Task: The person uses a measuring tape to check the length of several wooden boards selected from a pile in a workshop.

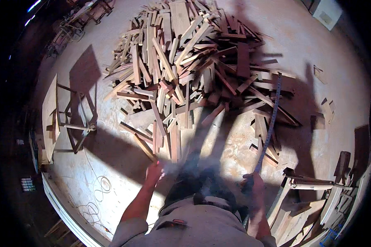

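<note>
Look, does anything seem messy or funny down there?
Yes: brown wooden slats are heaped every which way across the pale floor, instead of stacked, and a few thin wooden scraps lie apart at right.

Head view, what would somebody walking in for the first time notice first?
Most likely the big heap of wood, its pieces jumbled at all angles across the floor at upper centre. Next, the two hands below it: the left hand grips a thin strip, and the right hand holds what looks like a measuring tape, its long blade reaching up beside the heap's right side.
</note>
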A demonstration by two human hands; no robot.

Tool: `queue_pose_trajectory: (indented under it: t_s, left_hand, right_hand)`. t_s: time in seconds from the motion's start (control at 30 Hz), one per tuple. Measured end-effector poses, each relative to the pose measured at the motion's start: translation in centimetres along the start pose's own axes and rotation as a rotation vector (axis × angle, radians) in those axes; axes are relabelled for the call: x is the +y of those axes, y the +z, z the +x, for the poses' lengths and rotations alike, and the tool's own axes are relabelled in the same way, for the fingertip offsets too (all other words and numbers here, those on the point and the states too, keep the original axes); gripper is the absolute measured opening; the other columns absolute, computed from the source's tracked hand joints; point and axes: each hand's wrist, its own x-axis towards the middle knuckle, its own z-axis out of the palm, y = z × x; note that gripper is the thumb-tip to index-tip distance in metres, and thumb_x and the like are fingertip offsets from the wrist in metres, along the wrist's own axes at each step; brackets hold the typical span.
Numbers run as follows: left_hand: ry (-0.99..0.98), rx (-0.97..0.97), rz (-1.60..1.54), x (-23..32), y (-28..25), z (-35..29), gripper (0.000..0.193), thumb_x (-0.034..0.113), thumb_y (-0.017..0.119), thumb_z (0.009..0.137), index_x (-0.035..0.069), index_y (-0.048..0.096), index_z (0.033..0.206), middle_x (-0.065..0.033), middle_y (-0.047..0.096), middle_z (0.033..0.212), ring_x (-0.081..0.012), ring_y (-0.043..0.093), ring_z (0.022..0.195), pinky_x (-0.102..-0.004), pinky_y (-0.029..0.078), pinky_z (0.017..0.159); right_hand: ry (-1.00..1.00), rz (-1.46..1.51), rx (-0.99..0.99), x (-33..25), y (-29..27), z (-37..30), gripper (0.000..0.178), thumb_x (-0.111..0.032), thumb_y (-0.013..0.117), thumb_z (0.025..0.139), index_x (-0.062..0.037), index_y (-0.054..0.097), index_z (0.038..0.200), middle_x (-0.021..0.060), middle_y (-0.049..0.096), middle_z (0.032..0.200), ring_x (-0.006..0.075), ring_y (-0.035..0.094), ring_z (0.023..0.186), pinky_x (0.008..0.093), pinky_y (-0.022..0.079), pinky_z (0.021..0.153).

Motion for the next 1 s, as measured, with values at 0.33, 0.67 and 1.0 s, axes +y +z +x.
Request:
queue_pose_trajectory:
  t_s: [0.33, 0.67, 1.0]
  left_hand:
    - [-0.257, 0.066, 0.114, -17.7, 2.5, -3.9, 0.027, 0.028, 0.061, 0.083, 0.002, 0.066, 0.086, -0.0149, 0.067, 0.071, -0.0252, 0.067, 0.062, -0.0392, 0.053, 0.059]
    - [-0.150, 0.075, -0.007, -7.1, 0.6, -0.7, 0.026, 0.027, 0.068, 0.073, 0.005, 0.068, 0.086, -0.0097, 0.069, 0.075, -0.0197, 0.068, 0.062, -0.0335, 0.054, 0.059]
    - [-0.185, 0.161, 0.111, -10.2, -1.1, -0.9, 0.024, 0.015, 0.069, 0.075, 0.000, 0.062, 0.091, -0.0129, 0.065, 0.072, -0.0191, 0.063, 0.055, -0.0343, 0.051, 0.046]
  right_hand:
    - [0.166, -0.035, -0.064, 0.8, 0.6, 2.2, 0.039, -0.039, 0.049, 0.089, -0.0006, 0.060, 0.090, 0.0104, 0.058, 0.061, 0.0214, 0.054, 0.047, 0.0319, 0.044, 0.044]
    - [-0.028, -0.029, -0.122, 1.1, 2.3, 3.4, 0.035, -0.030, 0.047, 0.090, 0.0020, 0.059, 0.088, 0.0141, 0.059, 0.064, 0.0242, 0.059, 0.051, 0.0349, 0.049, 0.046]
    - [0.037, 0.105, -0.065, 3.7, 0.1, 3.6, 0.030, -0.032, 0.051, 0.089, -0.0017, 0.054, 0.088, 0.0154, 0.060, 0.072, 0.0247, 0.057, 0.047, 0.0371, 0.050, 0.043]
